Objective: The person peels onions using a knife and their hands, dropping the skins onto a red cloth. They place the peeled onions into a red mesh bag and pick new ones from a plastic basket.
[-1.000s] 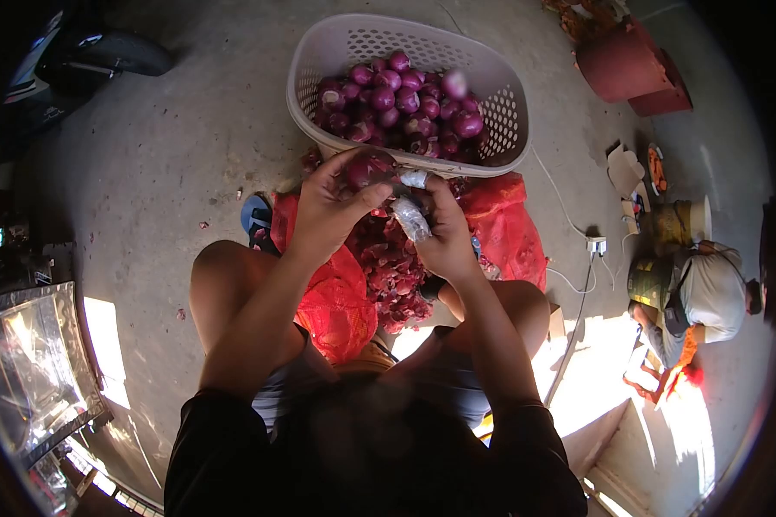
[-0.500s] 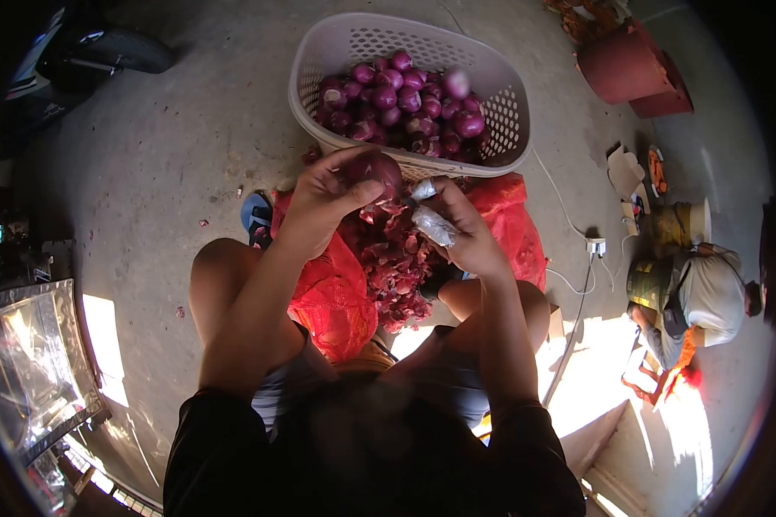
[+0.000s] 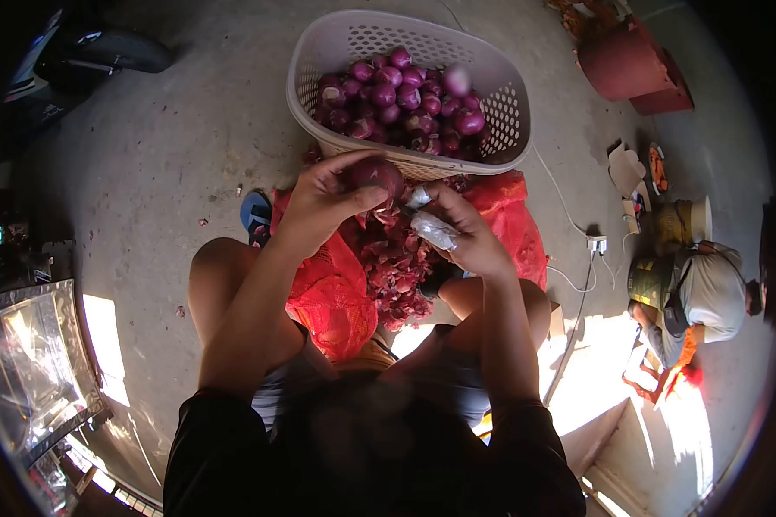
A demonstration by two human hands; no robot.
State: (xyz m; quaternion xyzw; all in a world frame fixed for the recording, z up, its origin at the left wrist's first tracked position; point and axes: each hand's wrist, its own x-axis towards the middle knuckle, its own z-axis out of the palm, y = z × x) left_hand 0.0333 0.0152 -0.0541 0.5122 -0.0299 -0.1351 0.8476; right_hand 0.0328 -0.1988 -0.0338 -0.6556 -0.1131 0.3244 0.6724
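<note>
My left hand (image 3: 319, 207) grips a dark red onion (image 3: 374, 176) between thumb and fingers, in front of the basket. Close to its right side is my right hand (image 3: 476, 241), fingers curled in. Silver wrapping (image 3: 435, 231) covers its thumb and a fingertip; whether something thin is pinched there, I cannot make out. Loose onion skins (image 3: 397, 267) lie heaped below both hands, between parts of red mesh sacking (image 3: 332, 302). Beyond the hands stands a pale perforated plastic basket (image 3: 300, 103) holding many shiny purple onions (image 3: 409, 96).
A white plug connector (image 3: 596, 244) with cables lies on the floor to the right. Farther right, another person (image 3: 711, 293) bends over near a bucket (image 3: 694, 222). Reddish containers (image 3: 625, 65) stand at upper right, a motorbike wheel (image 3: 129, 52) at upper left.
Both hands stay almost in place. The onion has shifted very slightly, and my right fingers have moved a little beside it.
</note>
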